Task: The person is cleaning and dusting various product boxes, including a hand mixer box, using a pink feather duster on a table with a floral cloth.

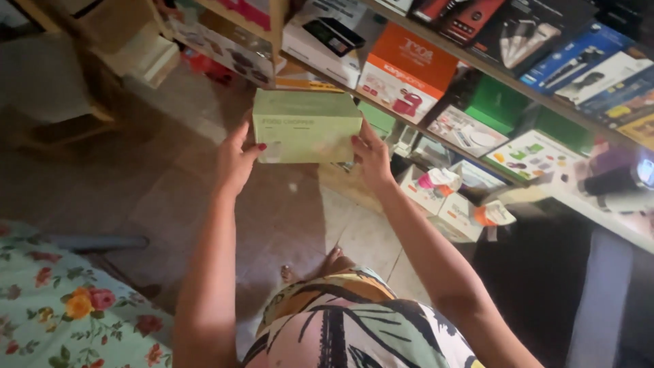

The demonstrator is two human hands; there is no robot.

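Shelved shop boxes [407, 71] behind, green box [306, 126] between both hands [371, 155]

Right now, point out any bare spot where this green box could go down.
The tiled floor lies bare below the green box, between the wooden furniture and the floor-level boxes. The shelves are packed with boxes. Left hand and right hand grip the box ends.

Boxed appliances crowd the shelves [470, 65]; a floral cloth [61, 307] lies lower left.
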